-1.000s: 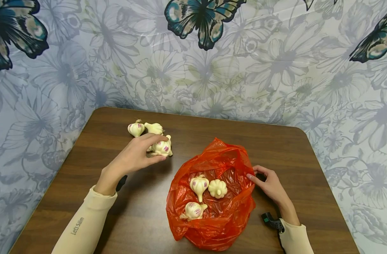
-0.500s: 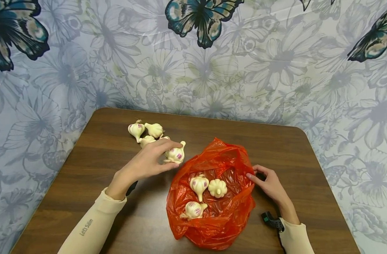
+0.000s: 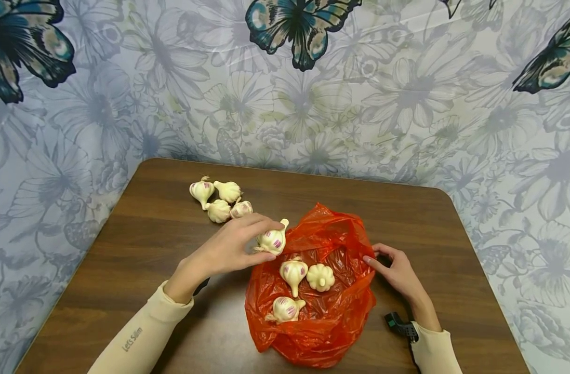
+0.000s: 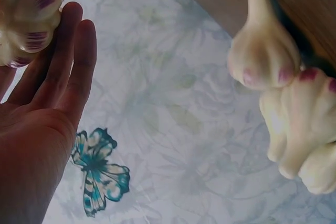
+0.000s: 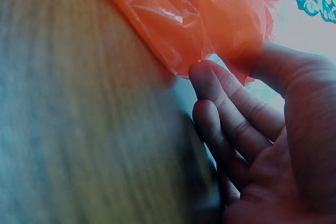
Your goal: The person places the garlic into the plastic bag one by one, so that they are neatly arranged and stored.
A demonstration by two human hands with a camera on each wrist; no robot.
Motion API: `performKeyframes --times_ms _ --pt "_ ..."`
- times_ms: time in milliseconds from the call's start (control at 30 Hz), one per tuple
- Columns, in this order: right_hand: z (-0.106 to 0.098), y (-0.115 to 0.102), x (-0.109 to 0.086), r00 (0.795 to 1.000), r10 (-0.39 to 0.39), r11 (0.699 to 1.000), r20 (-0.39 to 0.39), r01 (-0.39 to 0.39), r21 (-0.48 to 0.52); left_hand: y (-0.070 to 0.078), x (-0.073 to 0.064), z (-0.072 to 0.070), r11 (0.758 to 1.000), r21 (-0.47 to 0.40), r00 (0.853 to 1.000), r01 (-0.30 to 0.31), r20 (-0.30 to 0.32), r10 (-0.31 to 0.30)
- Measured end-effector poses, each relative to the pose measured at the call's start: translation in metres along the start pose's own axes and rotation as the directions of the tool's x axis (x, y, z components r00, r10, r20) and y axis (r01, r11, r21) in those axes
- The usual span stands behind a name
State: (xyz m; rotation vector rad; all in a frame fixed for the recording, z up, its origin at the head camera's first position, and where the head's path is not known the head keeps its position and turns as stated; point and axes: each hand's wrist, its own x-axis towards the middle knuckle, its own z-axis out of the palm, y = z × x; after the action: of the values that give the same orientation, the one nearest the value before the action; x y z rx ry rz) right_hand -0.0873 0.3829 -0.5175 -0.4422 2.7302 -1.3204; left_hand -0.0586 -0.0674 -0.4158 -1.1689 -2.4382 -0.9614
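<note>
My left hand [image 3: 233, 243] grips a garlic bulb [image 3: 273, 241] with purple marks, thumb below and fingers above. That bulb is held over the left rim of a red plastic bag [image 3: 322, 337]. In the left wrist view the held garlic bulb [image 4: 31, 19] sits at the upper left against the fingers. Inside the open bag lie three garlic bulbs, one of them the ribbed bulb [image 3: 320, 278]. On the bag's right side my right hand [image 3: 399, 272] pinches the rim between thumb and fingers. The right wrist view shows the bag's edge [image 5: 178, 19] at this hand [image 5: 262, 129].
Several more garlic bulbs [image 3: 218, 211] lie clustered on the brown wooden table [image 3: 397, 208] at the back left. Behind the table's far edge hangs a floral wall covering [image 3: 308, 114] with butterflies. A dark wrist device [image 3: 400, 326] is strapped on the right wrist.
My left hand has carried the garlic bulb rightward and nearer, from the cluster to the bag's left rim. The right hand and the bag have stayed in place.
</note>
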Motion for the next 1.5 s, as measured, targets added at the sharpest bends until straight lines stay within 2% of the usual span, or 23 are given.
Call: performKeyframes --times_ms 233,333,533,667,933,1133,1300,1500 --pt "0.000 0.002 -0.003 1.000 0.004 1.000 -0.006 -0.004 -0.005 0.014 0.004 0.012 0.996 -0.070 0.998 -0.059 0.017 0.060" --pt "0.000 0.002 -0.003 1.000 0.004 1.000 -0.007 -0.004 -0.007 0.019 0.005 0.018 0.995 -0.082 0.997 -0.063 0.035 0.066" --pt "-0.001 -0.002 0.000 1.000 -0.003 1.000 -0.006 0.003 0.008 0.025 0.007 0.024 0.987 -0.089 0.990 -0.132 0.042 0.136" --pt "0.000 -0.003 0.001 1.000 -0.003 1.000 -0.006 0.003 0.012 0.028 0.008 0.028 0.984 -0.097 0.986 -0.153 0.057 0.159" --pt "0.002 -0.004 0.001 1.000 0.009 1.000 -0.007 -0.008 0.011 0.037 0.007 0.052 0.967 -0.133 0.958 -0.217 0.160 0.237" --pt "0.003 -0.004 0.003 1.000 0.016 1.000 -0.007 -0.016 0.005 0.041 0.006 0.063 0.964 -0.151 0.944 -0.219 0.217 0.248" --pt "0.003 -0.005 0.005 1.000 0.017 1.000 -0.006 -0.017 0.006 0.043 0.005 0.066 0.967 -0.174 0.935 -0.189 0.270 0.231" --pt "0.004 -0.004 0.006 0.999 0.030 1.000 -0.016 -0.030 0.002 0.042 0.004 0.075 0.971 -0.139 0.926 -0.194 0.300 0.228"
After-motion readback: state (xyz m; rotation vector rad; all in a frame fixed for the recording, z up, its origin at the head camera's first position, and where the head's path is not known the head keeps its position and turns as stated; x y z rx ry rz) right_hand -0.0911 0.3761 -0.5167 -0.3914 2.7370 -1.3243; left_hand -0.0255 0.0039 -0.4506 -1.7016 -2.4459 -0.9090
